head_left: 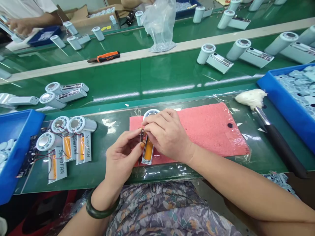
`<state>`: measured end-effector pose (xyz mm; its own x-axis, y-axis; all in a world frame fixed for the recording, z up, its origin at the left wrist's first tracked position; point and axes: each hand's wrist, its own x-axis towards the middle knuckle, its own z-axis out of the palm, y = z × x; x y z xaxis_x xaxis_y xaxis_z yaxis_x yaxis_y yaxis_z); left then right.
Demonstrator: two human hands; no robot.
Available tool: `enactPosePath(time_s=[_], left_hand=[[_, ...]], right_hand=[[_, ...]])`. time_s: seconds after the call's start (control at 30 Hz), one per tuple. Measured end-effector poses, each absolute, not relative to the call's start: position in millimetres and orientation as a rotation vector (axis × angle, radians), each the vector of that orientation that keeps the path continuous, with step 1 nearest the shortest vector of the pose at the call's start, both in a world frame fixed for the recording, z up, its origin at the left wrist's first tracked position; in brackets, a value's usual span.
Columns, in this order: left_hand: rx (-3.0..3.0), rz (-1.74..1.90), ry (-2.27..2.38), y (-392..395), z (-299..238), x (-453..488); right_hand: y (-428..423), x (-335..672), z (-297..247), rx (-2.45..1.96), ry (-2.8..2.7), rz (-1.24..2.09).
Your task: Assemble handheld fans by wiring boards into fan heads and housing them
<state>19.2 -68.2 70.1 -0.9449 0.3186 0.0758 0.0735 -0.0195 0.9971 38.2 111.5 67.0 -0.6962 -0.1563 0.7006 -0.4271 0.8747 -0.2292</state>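
On a pink mat [206, 131] in front of me lies a light-blue handheld fan [151, 113], its orange battery [148, 149] showing in the open handle. My left hand [125, 147] pinches a narrow dark circuit board [141, 139] on edge, just left of the handle. Over the fan's body, my right hand [167, 132] is closed, its fingertips meeting at the board's upper end. Whatever sits between those fingertips is hidden. Most of the fan head is covered by the right hand.
Several opened fans with wires [82, 144] lie at left beside a blue bin [22, 147]. At right are a black-handled hammer with a wrapped head [278, 141] and another blue bin [270, 78]. Orange pliers [105, 56] and a plastic bag [159, 29] lie beyond; a co-worker's hand [22, 26] shows.
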Motion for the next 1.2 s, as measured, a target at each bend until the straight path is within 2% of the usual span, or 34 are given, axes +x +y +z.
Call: enactPosePath(time_s=[0.2,0.73,0.97,1.2], left_hand=[[0.227,2.153,1.935,-66.0,69.8,17.8],[0.344,2.122,1.979,-67.0,65.2,16.7],[0.164,2.137,1.899,-64.3,77.1,8.9],[0.172,2.069,1.799,-68.2,81.9,-11.3]], right_hand=[[109.0,39.9,71.1,0.326,-2.397,0.533],[108.1,35.5,65.9,0.386,-2.377,0.600],[135.2,43.7,85.8,0.329,-2.350,0.909],[116.4,60.0,91.5,0.515,-2.437,0.321]])
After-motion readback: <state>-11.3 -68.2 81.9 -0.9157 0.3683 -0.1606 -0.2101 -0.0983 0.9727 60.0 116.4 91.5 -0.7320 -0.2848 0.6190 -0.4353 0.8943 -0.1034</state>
